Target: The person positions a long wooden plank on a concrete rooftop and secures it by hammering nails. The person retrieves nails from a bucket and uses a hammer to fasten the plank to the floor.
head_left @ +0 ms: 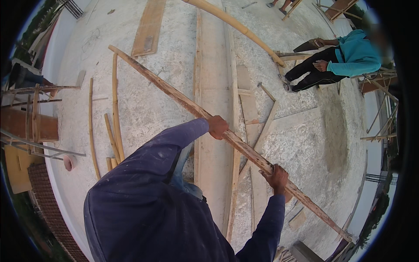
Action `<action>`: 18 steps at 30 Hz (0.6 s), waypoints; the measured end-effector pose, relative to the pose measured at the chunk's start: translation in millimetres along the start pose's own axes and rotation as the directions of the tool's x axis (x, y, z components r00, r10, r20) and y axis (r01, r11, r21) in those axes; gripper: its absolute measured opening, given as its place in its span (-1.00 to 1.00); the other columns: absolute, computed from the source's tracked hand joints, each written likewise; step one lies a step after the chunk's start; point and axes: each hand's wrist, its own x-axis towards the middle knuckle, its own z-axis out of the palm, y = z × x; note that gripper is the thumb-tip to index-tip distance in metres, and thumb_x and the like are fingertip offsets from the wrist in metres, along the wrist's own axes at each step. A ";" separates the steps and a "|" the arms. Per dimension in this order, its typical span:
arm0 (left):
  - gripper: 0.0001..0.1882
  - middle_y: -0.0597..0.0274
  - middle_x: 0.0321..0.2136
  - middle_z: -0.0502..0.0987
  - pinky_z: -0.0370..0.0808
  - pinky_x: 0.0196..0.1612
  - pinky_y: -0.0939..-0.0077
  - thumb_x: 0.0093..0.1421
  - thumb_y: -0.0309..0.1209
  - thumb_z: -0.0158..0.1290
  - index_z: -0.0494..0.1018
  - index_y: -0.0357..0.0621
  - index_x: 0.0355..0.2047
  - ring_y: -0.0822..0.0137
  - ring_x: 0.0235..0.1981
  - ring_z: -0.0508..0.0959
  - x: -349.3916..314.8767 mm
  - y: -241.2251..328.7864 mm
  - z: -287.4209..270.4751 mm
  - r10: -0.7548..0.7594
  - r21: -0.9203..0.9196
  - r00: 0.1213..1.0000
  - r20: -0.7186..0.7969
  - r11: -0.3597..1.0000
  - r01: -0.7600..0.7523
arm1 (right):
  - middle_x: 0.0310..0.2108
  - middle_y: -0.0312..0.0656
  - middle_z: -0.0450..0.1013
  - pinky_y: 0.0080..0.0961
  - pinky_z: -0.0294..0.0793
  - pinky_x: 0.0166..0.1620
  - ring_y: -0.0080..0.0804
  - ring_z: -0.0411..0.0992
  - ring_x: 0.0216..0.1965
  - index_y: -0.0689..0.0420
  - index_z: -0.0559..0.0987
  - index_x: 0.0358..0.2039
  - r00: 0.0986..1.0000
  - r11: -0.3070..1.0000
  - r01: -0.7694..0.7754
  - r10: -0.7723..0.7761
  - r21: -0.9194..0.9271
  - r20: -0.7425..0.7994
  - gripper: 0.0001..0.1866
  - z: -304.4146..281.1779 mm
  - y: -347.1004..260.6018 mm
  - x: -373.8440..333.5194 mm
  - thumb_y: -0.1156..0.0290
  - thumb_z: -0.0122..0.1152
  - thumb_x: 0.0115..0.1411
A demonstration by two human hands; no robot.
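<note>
A long, rough wooden pole slants across the view from upper left to lower right. My left hand wraps round it near the middle. Closer to its lower right end, my right hand is closed on the same pole. Both of my arms are in dark blue sleeves. Beneath the pole runs a long, straight board trough with raised wooden edges, lying on the pale concrete floor. Just right of the trough, a hammer rests near some loose boards.
A person in a teal top stands at the upper right, holding a handsaw. Bamboo poles lie at left, and a long bamboo pole crosses the top. A plywood strip lies beyond. A pinkish bucket stands by the left edge.
</note>
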 end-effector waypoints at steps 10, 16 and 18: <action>-0.43 -0.16 -0.25 0.68 0.58 0.00 0.07 0.04 -0.10 0.31 0.52 -0.32 -0.11 -0.12 -0.14 0.68 116.0 -107.1 23.9 -0.079 -0.092 0.993 0.087 0.992 0.087 | 0.30 -0.02 0.28 0.05 0.09 0.41 0.01 0.17 0.37 0.04 0.35 0.36 0.812 0.867 -0.442 0.495 0.230 -0.308 -0.04 73.8 -83.1 105.7 0.26 0.65 -0.05; -0.45 -0.12 -0.19 0.68 0.56 0.02 0.06 0.04 -0.15 0.30 0.49 -0.29 -0.07 -0.05 -0.10 0.68 235.0 -176.3 44.2 -0.193 -0.053 0.972 0.133 0.978 0.201 | 0.19 0.11 0.31 -0.18 0.56 0.16 0.05 0.38 0.19 0.18 0.44 0.26 0.763 0.423 -0.566 0.593 0.708 0.256 -0.33 163.5 -261.6 40.6 0.27 0.49 0.19; -0.48 -0.09 -0.18 0.68 0.56 0.04 0.08 0.05 -0.17 0.31 0.51 -0.27 -0.09 -0.01 -0.09 0.69 260.9 -195.0 59.0 -0.207 -0.019 0.970 0.126 0.977 0.211 | 0.11 0.13 0.39 -0.19 0.60 0.07 -0.02 0.50 0.08 0.17 0.49 0.22 0.617 0.182 -0.746 0.550 0.640 0.563 -0.32 181.2 -325.9 -8.9 0.21 0.54 0.15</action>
